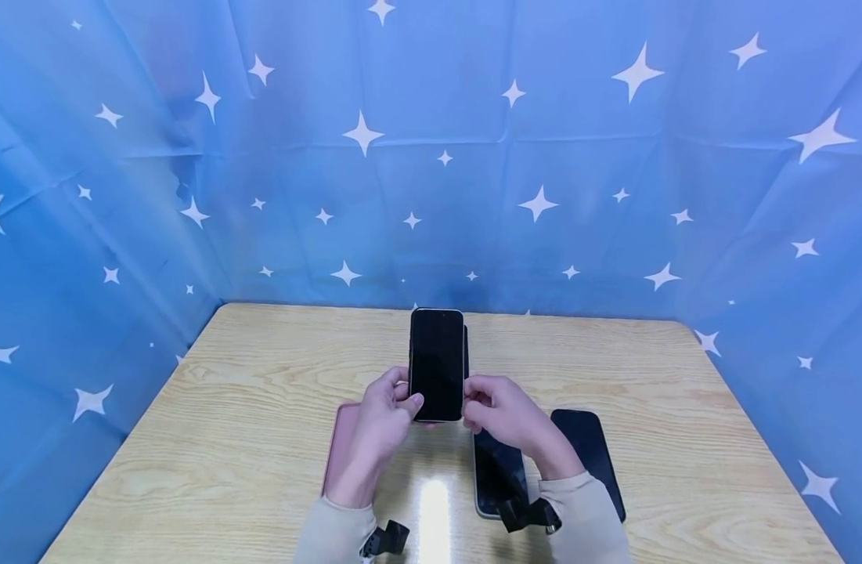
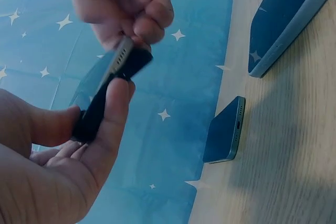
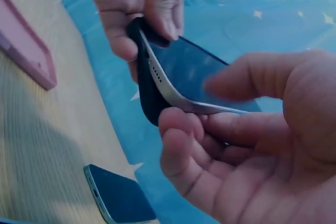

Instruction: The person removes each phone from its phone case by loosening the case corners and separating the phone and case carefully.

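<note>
A starry blue curtain is hanging behind a wooden desk. Above the desk, the left hand is gripping a silver-edged phone and black case together, thumb on the screen, probably for steadiness. The right hand is holding their opposite edge in curled fingers, apparently because the phone's corner is standing proud of the case there.

Blue curtain (star-printed) behind wood-grain table.

Your phone black-screened, silver-edged; cover black. Case pink. Your sleeves cream. Curtain blue, white-starred. Table tan, wood-grained.
</note>
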Motion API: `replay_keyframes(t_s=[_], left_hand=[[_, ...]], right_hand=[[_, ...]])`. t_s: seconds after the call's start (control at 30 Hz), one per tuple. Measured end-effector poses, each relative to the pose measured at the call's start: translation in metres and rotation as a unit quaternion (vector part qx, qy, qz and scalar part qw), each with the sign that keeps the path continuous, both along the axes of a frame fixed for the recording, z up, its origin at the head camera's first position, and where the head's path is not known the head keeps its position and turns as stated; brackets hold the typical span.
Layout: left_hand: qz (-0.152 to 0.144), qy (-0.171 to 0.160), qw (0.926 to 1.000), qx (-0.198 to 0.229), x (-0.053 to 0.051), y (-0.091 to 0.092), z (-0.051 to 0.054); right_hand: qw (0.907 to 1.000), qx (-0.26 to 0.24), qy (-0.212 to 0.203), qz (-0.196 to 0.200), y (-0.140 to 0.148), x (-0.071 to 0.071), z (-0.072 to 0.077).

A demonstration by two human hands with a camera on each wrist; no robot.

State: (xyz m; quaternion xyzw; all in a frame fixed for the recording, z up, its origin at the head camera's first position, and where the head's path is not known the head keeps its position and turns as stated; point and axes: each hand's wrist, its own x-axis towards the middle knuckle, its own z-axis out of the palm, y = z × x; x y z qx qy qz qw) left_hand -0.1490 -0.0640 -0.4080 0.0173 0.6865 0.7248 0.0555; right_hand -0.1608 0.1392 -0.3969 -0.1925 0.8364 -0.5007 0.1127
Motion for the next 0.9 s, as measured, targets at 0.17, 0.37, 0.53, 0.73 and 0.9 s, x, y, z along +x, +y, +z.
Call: replay_keyframes(t_s=[0.17,0.37,0.53,0.73,0.9], left_hand=[[-0.013,0.007,0.9998,-0.012,0.0,0.001,-0.001],[-0.021,0.017,0.9996,-0.004,-0.002,-0.001,-0.003],[-0.032,0.022,0.9993,0.001,0.0,-0.003,-0.003],[-0.036,0.016,0.9991,0.014,0.0,-0.004,-0.005],[-0.029,0.014,0.9991,0.026,-0.002,-0.006,-0.006]], right_hand=[[0.9986,-0.031,-0.018,-0.04,-0.001,-0.002,-0.006],[0.9961,-0.061,-0.027,-0.058,-0.003,-0.003,-0.009],[0.9938,-0.09,-0.045,-0.048,0.0,-0.004,-0.009],[0.992,-0.104,-0.055,-0.045,0.003,-0.005,-0.012],[0.99,-0.107,-0.069,-0.061,0.007,-0.006,-0.013]])
